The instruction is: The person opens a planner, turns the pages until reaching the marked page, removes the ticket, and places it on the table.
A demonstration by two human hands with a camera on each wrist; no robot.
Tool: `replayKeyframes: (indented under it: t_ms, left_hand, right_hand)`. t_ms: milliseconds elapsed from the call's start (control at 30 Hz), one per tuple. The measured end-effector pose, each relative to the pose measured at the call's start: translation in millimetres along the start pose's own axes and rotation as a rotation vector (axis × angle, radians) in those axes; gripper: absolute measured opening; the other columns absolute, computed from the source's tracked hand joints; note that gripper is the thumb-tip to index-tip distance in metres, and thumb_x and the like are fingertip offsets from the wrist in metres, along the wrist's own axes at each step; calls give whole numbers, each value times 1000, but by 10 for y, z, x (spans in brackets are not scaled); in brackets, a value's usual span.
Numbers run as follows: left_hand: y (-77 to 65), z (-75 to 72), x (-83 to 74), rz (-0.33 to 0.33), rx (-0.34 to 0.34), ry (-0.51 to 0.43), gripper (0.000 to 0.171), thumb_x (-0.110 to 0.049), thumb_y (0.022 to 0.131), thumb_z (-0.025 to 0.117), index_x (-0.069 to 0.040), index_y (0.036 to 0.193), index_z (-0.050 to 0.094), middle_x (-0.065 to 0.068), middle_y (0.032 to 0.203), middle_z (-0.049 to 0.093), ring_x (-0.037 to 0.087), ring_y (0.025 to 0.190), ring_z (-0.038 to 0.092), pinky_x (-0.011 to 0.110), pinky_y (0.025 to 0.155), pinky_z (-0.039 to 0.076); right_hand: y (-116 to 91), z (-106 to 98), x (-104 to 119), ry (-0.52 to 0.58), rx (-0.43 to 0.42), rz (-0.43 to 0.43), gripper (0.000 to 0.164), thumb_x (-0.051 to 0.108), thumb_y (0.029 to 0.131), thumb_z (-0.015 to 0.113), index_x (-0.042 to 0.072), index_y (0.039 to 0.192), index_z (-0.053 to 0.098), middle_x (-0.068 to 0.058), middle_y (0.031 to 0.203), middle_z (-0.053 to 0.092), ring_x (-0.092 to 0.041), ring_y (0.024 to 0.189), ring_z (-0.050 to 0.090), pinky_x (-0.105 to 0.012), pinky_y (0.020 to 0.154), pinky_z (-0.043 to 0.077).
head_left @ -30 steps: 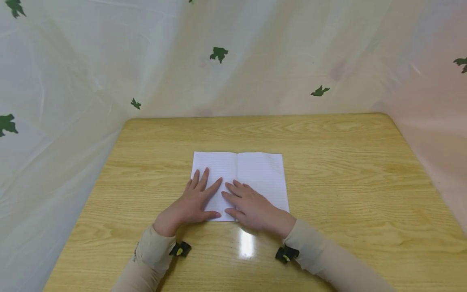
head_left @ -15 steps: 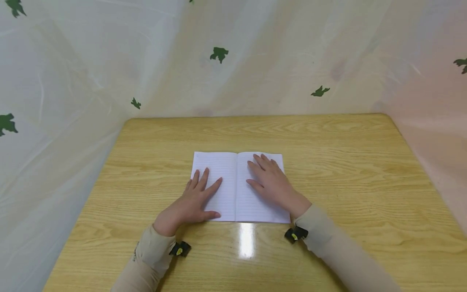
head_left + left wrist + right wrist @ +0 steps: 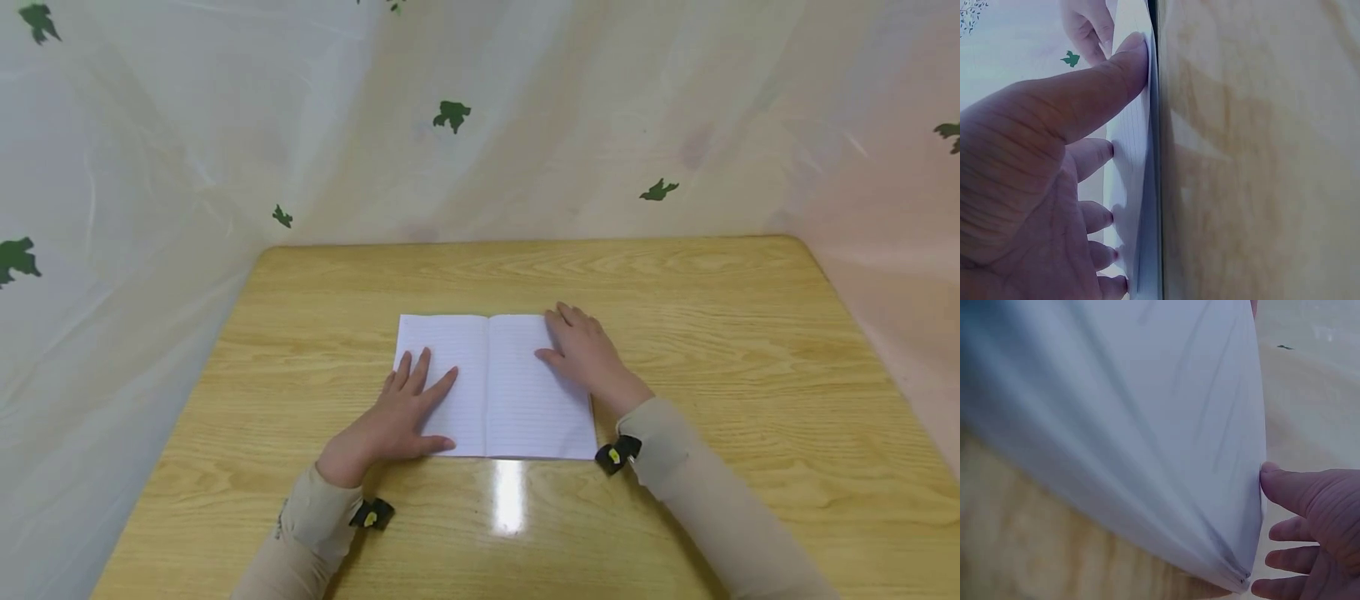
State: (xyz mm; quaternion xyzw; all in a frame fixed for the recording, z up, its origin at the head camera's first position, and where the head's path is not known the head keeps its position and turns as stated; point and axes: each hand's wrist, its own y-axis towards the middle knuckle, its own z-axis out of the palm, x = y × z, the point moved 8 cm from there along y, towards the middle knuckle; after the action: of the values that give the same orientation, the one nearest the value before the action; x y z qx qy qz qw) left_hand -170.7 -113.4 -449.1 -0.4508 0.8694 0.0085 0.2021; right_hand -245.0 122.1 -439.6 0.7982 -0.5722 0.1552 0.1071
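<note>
An open notebook with lined white pages (image 3: 517, 408) lies on the wooden table, its centre fold pointing away from me. My left hand (image 3: 393, 417) rests on the left page with fingers spread; the left wrist view has its thumb and fingertips touching the paper (image 3: 1132, 137). At the right page's far outer corner is my right hand (image 3: 588, 354). Its thumb (image 3: 1279, 481) touches the page in the right wrist view, while the other fingers reach along the outer edge. The page corner under that hand is hidden in the head view.
The wooden table (image 3: 735, 358) extends around the notebook on every side. Pale curtains (image 3: 555, 108) with green bird shapes hang behind it and at both sides. A bright light reflection shows on the tabletop in front of the notebook.
My right hand has slid from the fold across the right page to its far outer corner, uncovering the fold and the page's lower part. The left hand has stayed put.
</note>
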Motion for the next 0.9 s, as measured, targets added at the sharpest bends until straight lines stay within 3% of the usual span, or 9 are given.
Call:
replayKeyframes:
  t_ms: [233, 633, 900]
  left_hand:
    - [-5, 8, 15, -3, 4, -5, 93, -52, 84, 70, -14, 156, 25, 32, 157, -2, 55, 141, -7, 71, 108, 12]
    - [-11, 19, 28, -5, 8, -10, 94, -53, 84, 70, -15, 156, 24, 31, 157, -3, 54, 141, -8, 70, 108, 11]
    - [-2, 27, 27, -8, 9, 1, 94, -54, 84, 69, -16, 156, 23, 30, 158, -4, 52, 141, -9, 69, 109, 11]
  right_hand:
    - [21, 19, -30, -18, 14, -19, 63, 27, 93, 67, -6, 141, 42, -32, 149, 32, -49, 136, 30, -59, 111, 24]
    - [63, 54, -92, -31, 76, 9, 67, 32, 93, 66, -6, 142, 42, -28, 151, 32, -47, 139, 27, -60, 112, 21]
    - [48, 59, -130, -150, 112, 114, 78, 44, 93, 64, -10, 143, 38, -26, 152, 32, -46, 140, 27, -60, 111, 24]
